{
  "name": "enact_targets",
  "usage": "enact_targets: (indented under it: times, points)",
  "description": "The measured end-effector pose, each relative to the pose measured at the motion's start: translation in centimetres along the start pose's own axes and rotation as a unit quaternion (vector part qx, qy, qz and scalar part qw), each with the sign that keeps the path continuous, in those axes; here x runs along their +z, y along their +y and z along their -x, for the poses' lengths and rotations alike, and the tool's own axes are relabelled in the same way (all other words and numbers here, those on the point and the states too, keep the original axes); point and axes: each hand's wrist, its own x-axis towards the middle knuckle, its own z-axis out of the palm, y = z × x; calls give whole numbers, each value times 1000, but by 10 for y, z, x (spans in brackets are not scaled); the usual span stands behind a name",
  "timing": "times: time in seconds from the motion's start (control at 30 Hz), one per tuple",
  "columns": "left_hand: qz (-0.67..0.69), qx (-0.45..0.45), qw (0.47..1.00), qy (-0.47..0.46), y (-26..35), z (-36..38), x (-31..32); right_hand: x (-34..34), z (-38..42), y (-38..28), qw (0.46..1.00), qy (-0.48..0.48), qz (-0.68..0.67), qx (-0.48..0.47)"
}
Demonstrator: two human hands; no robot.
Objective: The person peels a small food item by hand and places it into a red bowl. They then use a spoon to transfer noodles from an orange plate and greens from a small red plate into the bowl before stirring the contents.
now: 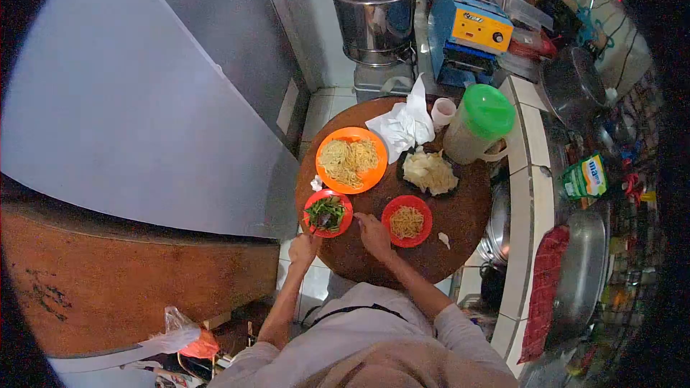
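Observation:
A small red plate [310,206] of dark leafy greens [327,213] sits at the left edge of the round brown table. At its lower rim, my left hand [305,248] is closed, with a thin dark shaft showing above the fingers. My right hand [374,236] is closed too, its fingertips right by the plate's right rim; what it grips cannot be made out. Just right of that hand is a red bowl [428,230] of noodle-like strands [407,223]. Behind the greens lies an orange plate [383,149] with two heaps of noodles [351,162].
A dark plate of pale crackers [429,171], a green-lidded pitcher [471,126], a pink cup [443,111] and a crumpled white plastic bag [404,123] stand at the table's back. A tiled counter edge [527,244] runs along the right, a grey panel [144,115] along the left.

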Motion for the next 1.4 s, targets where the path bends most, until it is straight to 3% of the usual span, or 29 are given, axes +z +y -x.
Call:
enact_targets:
  times: [0.13,0.23,0.33,0.43,0.5,0.6,0.87,1.03,1.23,1.4]
  points:
    - [35,37,998,41,0,-1,-9,-29,-12,-13,1000,-19,14,19]
    - [44,13,997,64,2,-7,-15,-41,-29,-12,999,44,17,-25]
    - [32,4,998,48,14,-18,-19,-31,-54,9,989,99,101,-46]
    - [4,49,997,54,20,-33,-11,-19,-74,21,984,90,120,-101]
    - [28,72,995,67,26,-38,-8,-11,-82,25,964,16,246,-97]
    - [61,89,990,94,36,-42,-9,-3,-83,30,938,-37,320,-124]
    - [15,21,999,34,36,-42,-17,-36,-72,44,928,-15,311,-203]
    - [41,92,993,59,39,-62,-10,-37,-77,50,923,11,326,-202]
    - [59,111,990,69,67,-78,-16,-24,-86,33,921,76,301,-237]
    - [-25,120,992,43,65,-96,6,-14,-88,48,927,20,311,-208]
